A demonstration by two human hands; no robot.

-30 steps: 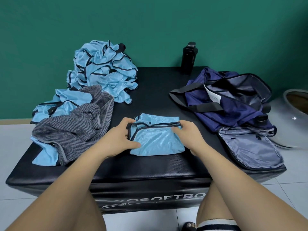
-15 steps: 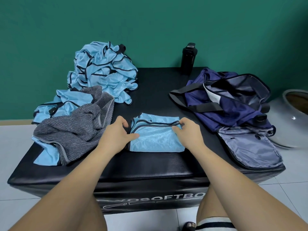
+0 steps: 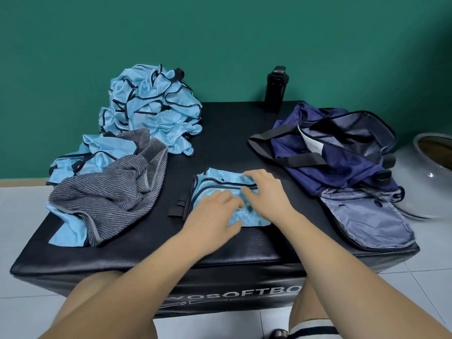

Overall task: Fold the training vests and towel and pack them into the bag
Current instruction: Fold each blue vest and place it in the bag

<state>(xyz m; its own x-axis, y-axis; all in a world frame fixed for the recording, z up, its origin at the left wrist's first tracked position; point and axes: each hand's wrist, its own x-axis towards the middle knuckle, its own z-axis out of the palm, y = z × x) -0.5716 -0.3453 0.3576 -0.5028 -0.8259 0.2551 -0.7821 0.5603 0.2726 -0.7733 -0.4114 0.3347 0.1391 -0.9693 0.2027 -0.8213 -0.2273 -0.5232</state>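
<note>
A folded light-blue training vest (image 3: 220, 182) with black trim lies at the middle front of the black padded box (image 3: 220, 133). My left hand (image 3: 212, 216) rests flat on its near half, fingers spread. My right hand (image 3: 266, 192) lies flat on its right part, fingers reaching over the fold. A heap of unfolded blue vests (image 3: 151, 106) sits at the back left. A grey striped towel (image 3: 110, 189) lies crumpled at the left over more vests (image 3: 97, 157). The navy bag (image 3: 342, 152) stands open at the right.
A black bottle (image 3: 275, 89) stands at the back edge against the green wall. The bag's grey flap (image 3: 367, 218) hangs out toward the box's front right corner. A grey round pot (image 3: 430, 172) sits on the tiled floor to the right.
Both hands have left the vest's side edges and moved onto its top, pressing it flat. The vest's left edge with its black strap now lies uncovered.
</note>
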